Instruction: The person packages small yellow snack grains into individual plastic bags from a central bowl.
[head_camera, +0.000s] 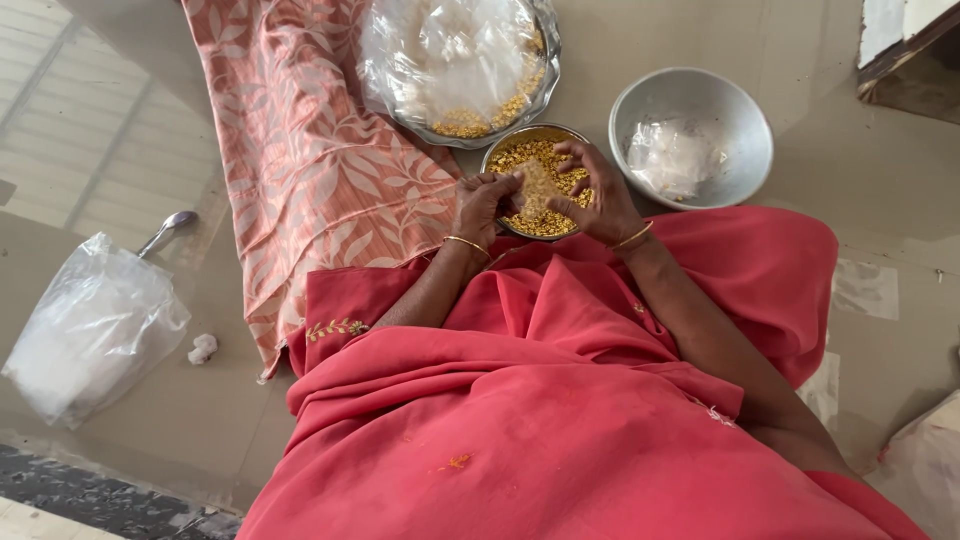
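**Small packet held over a bowl of yellow lentils**

A small clear packet (535, 188) is pinched between both hands above a steel bowl of yellow lentils (520, 160), which rests on the floor just in front of a lap draped in red cloth (560, 400). The left hand (482, 205) is closed on the packet's near edge, thumb against fingers. The right hand (592, 195) is curled around the far side, its fingertips bent over the top. The packet appears partly filled with lentils and is kept directly over the bowl.

For this step to go well, the packet is best kept low and centred over the bowl, so that stray lentils fall back in rather than onto the floor, and its mouth is best held upright and gathered evenly.

Room is tight. A steel plate (545, 60) with a crumpled plastic bag and more lentils lies just behind the bowl, nearly touching it. An empty-looking larger bowl (745, 125) with clear plastic inside sits just to the right. A patterned pink cloth (310, 150) is spread to the left. Farther left, well apart, a white plastic bag (90, 330) and a spoon (168, 230) lie on the floor, with bare floor around them.
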